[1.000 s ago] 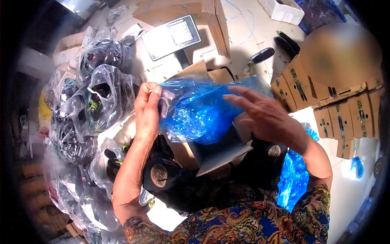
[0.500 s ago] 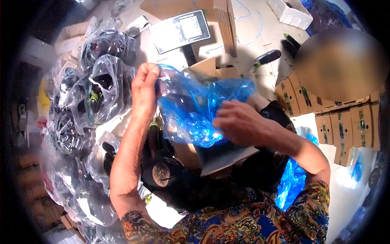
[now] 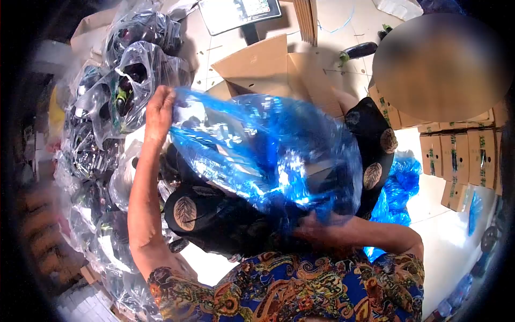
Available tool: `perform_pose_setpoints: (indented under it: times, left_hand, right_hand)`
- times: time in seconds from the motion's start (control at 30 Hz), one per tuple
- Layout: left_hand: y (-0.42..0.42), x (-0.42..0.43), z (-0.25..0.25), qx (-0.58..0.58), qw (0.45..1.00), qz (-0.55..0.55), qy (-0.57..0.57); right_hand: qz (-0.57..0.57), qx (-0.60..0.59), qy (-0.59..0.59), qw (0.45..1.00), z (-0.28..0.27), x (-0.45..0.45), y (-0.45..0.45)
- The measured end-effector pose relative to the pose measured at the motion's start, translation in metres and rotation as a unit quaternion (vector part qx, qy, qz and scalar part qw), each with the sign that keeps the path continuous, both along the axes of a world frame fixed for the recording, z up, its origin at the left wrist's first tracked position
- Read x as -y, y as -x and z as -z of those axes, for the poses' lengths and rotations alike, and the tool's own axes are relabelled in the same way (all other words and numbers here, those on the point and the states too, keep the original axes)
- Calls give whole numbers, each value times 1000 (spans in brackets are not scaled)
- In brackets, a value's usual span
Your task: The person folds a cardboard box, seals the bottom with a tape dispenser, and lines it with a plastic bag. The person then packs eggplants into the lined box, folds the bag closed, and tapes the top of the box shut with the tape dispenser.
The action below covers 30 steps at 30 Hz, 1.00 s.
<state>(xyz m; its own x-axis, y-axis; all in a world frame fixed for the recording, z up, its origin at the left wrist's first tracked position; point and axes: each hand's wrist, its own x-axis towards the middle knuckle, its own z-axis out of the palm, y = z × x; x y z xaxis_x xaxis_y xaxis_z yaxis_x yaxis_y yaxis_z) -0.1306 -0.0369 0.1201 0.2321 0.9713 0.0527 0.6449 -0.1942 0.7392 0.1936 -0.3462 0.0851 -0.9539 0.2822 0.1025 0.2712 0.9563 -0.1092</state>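
A blue see-through plastic bag [image 3: 263, 150] is spread wide between my hands, above my lap and an open cardboard box [image 3: 260, 61]. At the bag's upper left edge, my left hand [image 3: 159, 110] is closed with the plastic pinched in its fingers. My right hand [image 3: 319, 225] is low at the bag's near edge, close to my body. It is blurred and partly covered by plastic, and its fingers appear closed on the bag. Most of the box's inside is hidden behind the bag, with its flaps standing up beyond it.
Clear bags of eggplants [image 3: 142, 70] are piled along the left. A scale display [image 3: 238, 15] stands beyond the box. One eggplant [image 3: 360, 50] lies on the floor. Printed cartons [image 3: 456, 155] are stacked at right, near a person with a blurred head. More blue plastic [image 3: 399, 182] lies beside my right leg.
The bag has been pulled out much wider. My left hand has moved left and my right hand has come down toward my body. The view has shifted, showing the scale higher up.
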Motion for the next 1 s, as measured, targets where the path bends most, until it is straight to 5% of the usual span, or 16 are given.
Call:
perform_pose_setpoints:
  times: [0.07, 0.33, 0.47, 0.5, 0.57, 0.63, 0.7, 0.83, 0.9, 1.0]
  left_hand:
    - [25, -14, 16, -85, 987, 41, -130]
    - [48, -32, 127, -150, 979, 32, -134]
    - [47, -33, 156, -60, 993, -65, -74]
    - [48, -35, 168, -26, 985, -68, -156]
    - [59, -58, 179, -117, 980, -147, -71]
    - [93, -98, 208, -123, 944, 57, -301]
    - [76, -110, 181, -15, 997, -67, -16]
    - [71, -150, 210, 85, 995, -48, -8]
    - [17, -120, 155, 325, 927, -105, 154]
    - [5, -123, 141, 337, 929, -70, 139]
  right_hand:
    - [36, -34, 73, 996, 11, -5, 4]
    - [288, -51, 198, 936, 53, -53, -11]
    - [352, -36, 209, 912, 75, -64, -19]
    - [360, -38, 214, 907, 79, -64, -21]
    - [372, -39, 221, 901, 83, -62, -23]
    - [378, -38, 233, 895, 80, -55, -25]
    - [378, -40, 255, 889, 67, -45, -29]
    - [383, -55, 335, 859, 7, -23, -54]
    - [378, -84, 395, 833, -22, -22, -67]
    - [419, -150, 506, 739, -62, -30, -106]
